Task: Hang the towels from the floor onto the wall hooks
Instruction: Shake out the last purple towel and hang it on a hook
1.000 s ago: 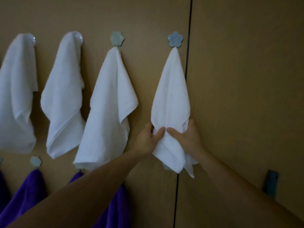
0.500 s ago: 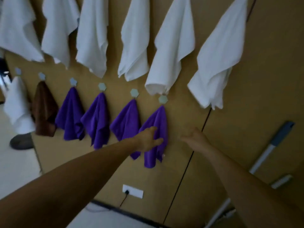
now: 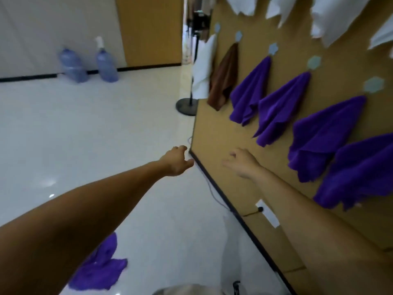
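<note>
A purple towel (image 3: 100, 271) lies crumpled on the white floor at the lower left, partly hidden behind my left forearm. My left hand (image 3: 177, 160) is stretched out over the floor near the wall's bottom edge, fingers loosely curled, holding nothing. My right hand (image 3: 242, 162) hovers in front of the brown wall, fingers relaxed and empty. Several purple towels (image 3: 276, 111) hang from pale flower-shaped hooks (image 3: 313, 62) on the wall, beside a brown towel (image 3: 225, 77) and a white towel (image 3: 202, 69). White towels (image 3: 331, 20) hang in the row above.
Two blue water jugs (image 3: 106, 62) stand by the far wall. A stand with a round black base (image 3: 186, 106) sits at the wall's corner. A white socket (image 3: 268, 212) with a plugged cable is low on the wall. A grey object (image 3: 187, 289) shows at the bottom edge.
My hands let go of the hung white towel and dropped. The view swung down and left, bringing the floor and the purple towel on it into sight.
</note>
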The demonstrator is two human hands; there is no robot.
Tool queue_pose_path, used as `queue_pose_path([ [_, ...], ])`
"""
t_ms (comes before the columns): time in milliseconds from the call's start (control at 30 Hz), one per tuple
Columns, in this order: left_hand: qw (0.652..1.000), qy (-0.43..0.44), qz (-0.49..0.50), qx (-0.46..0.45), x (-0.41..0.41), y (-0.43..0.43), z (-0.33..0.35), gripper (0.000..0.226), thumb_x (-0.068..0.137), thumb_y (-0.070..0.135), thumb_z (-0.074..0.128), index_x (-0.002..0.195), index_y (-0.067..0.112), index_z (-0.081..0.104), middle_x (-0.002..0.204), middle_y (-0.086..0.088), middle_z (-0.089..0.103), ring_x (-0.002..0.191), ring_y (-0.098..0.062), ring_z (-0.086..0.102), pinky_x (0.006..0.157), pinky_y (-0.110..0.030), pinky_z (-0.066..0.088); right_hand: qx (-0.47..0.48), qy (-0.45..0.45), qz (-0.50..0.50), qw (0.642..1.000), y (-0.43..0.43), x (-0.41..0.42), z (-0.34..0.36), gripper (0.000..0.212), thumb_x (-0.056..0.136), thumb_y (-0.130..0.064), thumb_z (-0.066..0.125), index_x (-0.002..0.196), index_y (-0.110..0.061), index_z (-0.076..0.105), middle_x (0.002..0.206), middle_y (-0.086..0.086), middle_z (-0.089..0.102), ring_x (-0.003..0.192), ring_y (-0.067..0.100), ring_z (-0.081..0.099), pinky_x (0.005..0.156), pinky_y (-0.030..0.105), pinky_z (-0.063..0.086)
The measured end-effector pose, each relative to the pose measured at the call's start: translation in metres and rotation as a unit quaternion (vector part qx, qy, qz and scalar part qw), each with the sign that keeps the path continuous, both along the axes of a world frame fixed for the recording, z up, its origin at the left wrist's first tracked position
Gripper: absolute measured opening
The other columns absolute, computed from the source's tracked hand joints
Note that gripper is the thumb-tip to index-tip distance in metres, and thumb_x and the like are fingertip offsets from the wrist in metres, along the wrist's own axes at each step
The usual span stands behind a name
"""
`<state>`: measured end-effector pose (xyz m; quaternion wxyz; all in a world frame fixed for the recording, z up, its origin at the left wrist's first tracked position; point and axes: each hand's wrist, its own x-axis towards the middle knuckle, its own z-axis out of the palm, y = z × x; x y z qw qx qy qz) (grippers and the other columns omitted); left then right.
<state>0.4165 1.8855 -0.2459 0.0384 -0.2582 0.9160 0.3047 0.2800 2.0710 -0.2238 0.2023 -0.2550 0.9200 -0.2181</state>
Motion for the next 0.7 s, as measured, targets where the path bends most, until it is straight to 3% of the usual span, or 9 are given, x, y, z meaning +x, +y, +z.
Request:
queue_pose_path([
  [200,0.98,-0.082,0.178,0.027,0.12,-0.053,-0.027,0.07,0.093,0.042,0.052,0.148,0.007,0.026,0.148,-0.018,0.035,0.131,-0.033,0.042,0.107,-0.044,0.037,0.025,-0.056,0.196,0.979,-0.116,0.061,-0.044,0.068,0.086,-0.052,0.063,0.139,-0.012,0.046,0.145,0.01,0.043,0.127,0.027,0.049,0.104,0.04,0.043],
  [433,0.93,-0.104,0.348,0.056,0.245,-0.08,-0.052,0.068,0.093,0.039,0.055,0.146,0.007,0.029,0.147,-0.019,0.038,0.128,-0.035,0.046,0.106,-0.043,0.038,0.056,-0.086,0.357,0.928,-0.201,0.163,-0.081,0.06,0.086,-0.051,0.061,0.136,-0.019,0.049,0.144,0.007,0.039,0.124,0.026,0.05,0.09,0.031,0.039],
  [700,0.897,-0.093,0.413,0.128,0.338,-0.12,-0.107,0.067,0.093,0.037,0.055,0.146,0.006,0.029,0.148,-0.019,0.037,0.13,-0.033,0.044,0.106,-0.041,0.038,0.119,-0.093,0.438,0.886,-0.274,0.254,-0.119,0.059,0.086,-0.047,0.063,0.135,-0.015,0.051,0.14,0.006,0.049,0.122,0.023,0.052,0.094,0.032,0.042],
])
